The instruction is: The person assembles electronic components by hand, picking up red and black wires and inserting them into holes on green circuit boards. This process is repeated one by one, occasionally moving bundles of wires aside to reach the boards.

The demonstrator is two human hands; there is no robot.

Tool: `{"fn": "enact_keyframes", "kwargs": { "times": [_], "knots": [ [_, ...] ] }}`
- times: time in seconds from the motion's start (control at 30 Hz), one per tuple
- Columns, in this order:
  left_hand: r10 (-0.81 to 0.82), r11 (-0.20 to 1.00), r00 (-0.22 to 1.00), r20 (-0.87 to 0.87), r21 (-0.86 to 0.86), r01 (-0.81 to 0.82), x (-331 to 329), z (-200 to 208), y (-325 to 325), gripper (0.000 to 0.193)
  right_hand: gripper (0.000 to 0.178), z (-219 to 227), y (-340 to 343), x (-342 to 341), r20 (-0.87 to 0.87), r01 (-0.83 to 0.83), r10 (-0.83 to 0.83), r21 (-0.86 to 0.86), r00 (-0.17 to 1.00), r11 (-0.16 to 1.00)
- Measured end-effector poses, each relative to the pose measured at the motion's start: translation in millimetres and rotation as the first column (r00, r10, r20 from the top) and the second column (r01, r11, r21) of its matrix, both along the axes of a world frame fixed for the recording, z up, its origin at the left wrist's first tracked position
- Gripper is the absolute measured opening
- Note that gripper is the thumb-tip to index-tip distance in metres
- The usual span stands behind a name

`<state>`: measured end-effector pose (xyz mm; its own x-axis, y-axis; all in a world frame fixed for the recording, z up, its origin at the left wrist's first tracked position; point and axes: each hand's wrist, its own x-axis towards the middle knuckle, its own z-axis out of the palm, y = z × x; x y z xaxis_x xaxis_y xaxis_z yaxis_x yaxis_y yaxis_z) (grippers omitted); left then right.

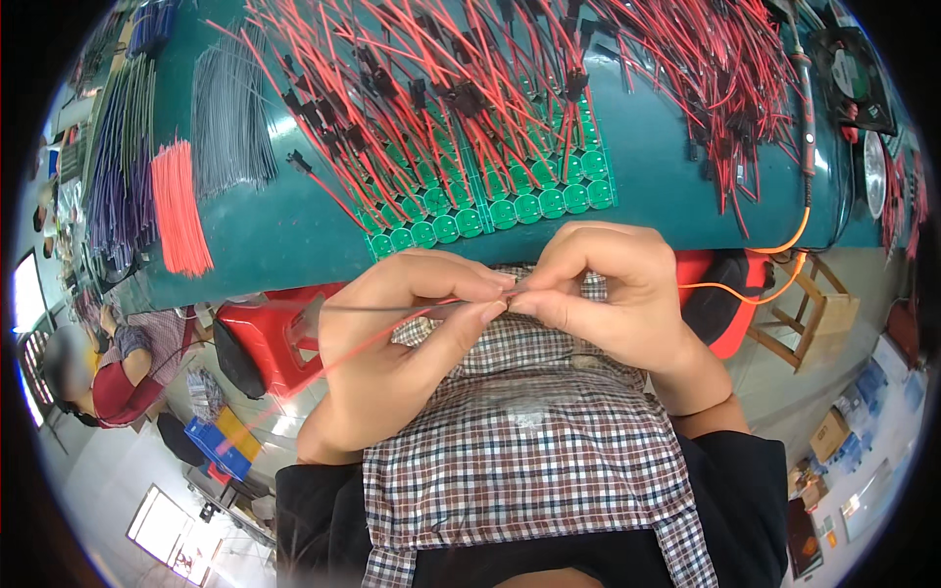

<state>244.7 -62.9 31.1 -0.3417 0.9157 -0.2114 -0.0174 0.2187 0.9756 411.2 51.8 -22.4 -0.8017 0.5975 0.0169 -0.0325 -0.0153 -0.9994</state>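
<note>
In front of my plaid apron, my left hand (392, 343) is closed in a pinch on a thin red wire (374, 339) and a dark grey wire (368, 310). Both wires cross its palm side and trail off to the left. My right hand (622, 299) meets it fingertip to fingertip, pinched at the wires' ends; the fingers hide the exact join. Just beyond the hands lies a panel of round green circuit boards (446, 229), with red and black wires (392, 147) with black connectors standing out of it.
Bundles of short red wires (181, 216), grey wires (230, 118) and purple wires (118, 176) lie at the left of the green table (284, 220). More connector wires (725, 88) are heaped at right, beside a soldering iron (806, 118) with an orange cord. Red stools (270, 338) stand below; another person (132, 367) sits left.
</note>
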Motion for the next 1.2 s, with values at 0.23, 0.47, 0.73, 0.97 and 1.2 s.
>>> {"fn": "enact_keyframes", "kwargs": {
  "times": [0.23, 0.47, 0.73, 0.97, 1.2],
  "knots": [
    [-0.098, 0.988, 0.938, -0.332, 0.083, 0.133, 9.4, -6.9, 19.1, 0.017, 0.007, 13.8, 18.7, 8.7, 0.136, 0.054, -0.109, 0.352, 0.985, 0.934],
    [0.053, 0.968, 0.811, -0.582, 0.23, 0.101, 17.2, -41.8, 48.6, 0.013, 0.01, -18.8, 87.7, 13.6, 0.142, 0.22, -0.698, 0.889, 0.701, 0.402],
    [0.155, 0.96, 0.723, -0.673, 0.276, 0.051, 29.2, -67.6, 59.3, 0.02, 0.008, -30.0, 89.7, 4.3, 0.007, 0.3, -0.722, 0.907, 0.692, 0.297],
    [0.161, 0.958, 0.704, -0.692, 0.28, 0.056, 32.1, -72.5, 62.1, 0.02, 0.007, -27.6, 86.3, 3.6, 0.084, 0.302, -0.754, 0.883, 0.651, 0.36],
    [0.159, 0.958, 0.684, -0.712, 0.279, 0.067, 31.3, -72.6, 61.5, 0.021, 0.007, -27.5, 85.4, 3.7, 0.088, 0.304, -0.752, 0.879, 0.653, 0.367]
  ]
}}
